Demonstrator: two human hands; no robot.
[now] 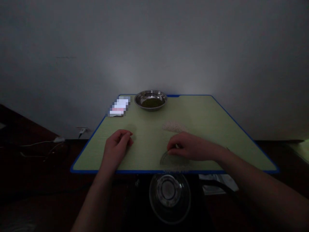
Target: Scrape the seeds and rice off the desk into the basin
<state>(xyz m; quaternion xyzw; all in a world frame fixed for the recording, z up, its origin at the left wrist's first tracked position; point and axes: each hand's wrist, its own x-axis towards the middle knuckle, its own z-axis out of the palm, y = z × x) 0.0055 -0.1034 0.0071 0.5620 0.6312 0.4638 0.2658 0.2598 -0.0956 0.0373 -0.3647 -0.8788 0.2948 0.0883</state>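
Bare forearms (256,183) extended; left grip (117,143) curled, right grip (187,145) pinched.

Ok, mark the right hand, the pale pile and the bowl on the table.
Right hand (182,146): head view, back of the hand.
Pale pile (173,126): head view, middle of the heap.
Bowl (152,94): head view, far inner wall.

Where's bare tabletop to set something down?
Largest: right rear, bordered by metal bowl, pale pile, right arm and right blue edge. Smaller: between left hand and right hand.

Crowded: front centre, around the right hand and a faint curved piece, too blurred to identify; rear left, with a lit device beside the bowl.
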